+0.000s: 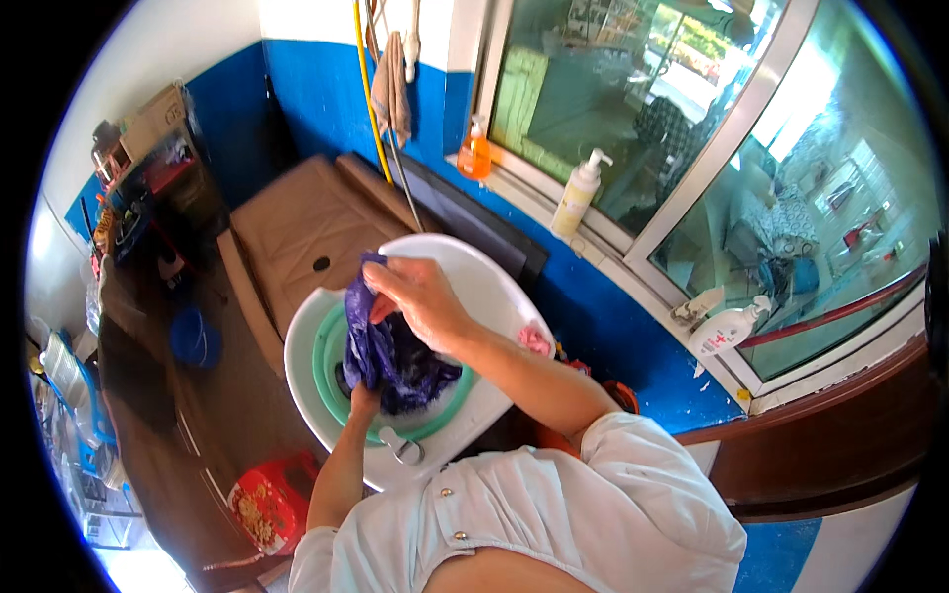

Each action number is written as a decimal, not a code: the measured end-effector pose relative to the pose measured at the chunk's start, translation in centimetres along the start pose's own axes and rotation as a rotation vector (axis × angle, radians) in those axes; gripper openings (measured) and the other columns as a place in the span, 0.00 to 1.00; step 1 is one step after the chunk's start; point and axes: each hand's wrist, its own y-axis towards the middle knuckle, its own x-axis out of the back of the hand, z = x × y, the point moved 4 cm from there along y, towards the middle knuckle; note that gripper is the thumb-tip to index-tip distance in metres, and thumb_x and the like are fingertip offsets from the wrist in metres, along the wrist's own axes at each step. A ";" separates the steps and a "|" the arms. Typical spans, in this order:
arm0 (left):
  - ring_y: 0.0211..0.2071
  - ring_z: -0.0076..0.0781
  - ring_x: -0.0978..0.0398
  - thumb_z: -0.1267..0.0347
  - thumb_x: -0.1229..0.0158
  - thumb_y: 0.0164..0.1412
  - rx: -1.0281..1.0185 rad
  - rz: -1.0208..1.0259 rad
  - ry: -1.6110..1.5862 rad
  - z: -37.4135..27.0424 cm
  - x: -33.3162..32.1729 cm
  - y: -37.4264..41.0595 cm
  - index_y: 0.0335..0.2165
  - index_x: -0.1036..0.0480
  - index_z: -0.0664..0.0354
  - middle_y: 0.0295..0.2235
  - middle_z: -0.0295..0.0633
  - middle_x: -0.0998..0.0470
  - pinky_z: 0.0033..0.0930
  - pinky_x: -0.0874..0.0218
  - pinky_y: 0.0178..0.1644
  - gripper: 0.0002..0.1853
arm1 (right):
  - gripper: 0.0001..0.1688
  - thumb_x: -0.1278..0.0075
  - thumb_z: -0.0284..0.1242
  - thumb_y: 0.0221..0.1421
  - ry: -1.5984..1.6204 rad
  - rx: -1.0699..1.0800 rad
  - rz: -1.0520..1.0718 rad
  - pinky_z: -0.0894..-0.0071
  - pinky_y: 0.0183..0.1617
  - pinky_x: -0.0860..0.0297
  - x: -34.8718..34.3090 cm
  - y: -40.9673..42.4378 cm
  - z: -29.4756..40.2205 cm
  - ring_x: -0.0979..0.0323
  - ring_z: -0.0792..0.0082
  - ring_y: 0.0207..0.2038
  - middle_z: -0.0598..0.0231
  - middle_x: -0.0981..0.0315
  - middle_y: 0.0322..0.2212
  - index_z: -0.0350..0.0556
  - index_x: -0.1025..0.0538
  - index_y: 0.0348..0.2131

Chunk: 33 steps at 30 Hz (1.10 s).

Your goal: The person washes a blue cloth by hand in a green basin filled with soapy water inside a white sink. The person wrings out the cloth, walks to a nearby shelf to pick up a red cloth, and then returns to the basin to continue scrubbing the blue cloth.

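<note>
A wet purple cloth with suds hangs partly in a green plastic basin, which sits inside a white washbasin. My right hand is raised over the basin, its thumb and fingers pinching the cloth's upper end. Lower down, at the near left side of the basin, my left hand holds the cloth's lower part; its fingers are mostly hidden by the fabric. Soapy water shows beneath. A chrome faucet stands on the near rim, and a small pink cloth lies on the right rim.
Pump bottles, one orange, one pale yellow and one white, stand along the windowsill. A brown padded panel lies beyond the washbasin. A blue bucket and a red patterned container are on the left. A towel hangs on the wall.
</note>
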 end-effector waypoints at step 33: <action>0.48 0.32 0.36 0.59 0.49 0.54 -0.060 0.560 -1.042 -10.9 3.4 -2.6 0.52 0.43 0.59 0.47 0.37 0.34 0.35 0.43 0.51 0.29 | 0.06 0.62 0.20 0.44 -0.308 0.262 -0.391 0.78 0.24 0.42 1.4 -0.7 -8.2 0.42 0.84 0.22 0.72 0.37 0.18 0.37 0.32 0.24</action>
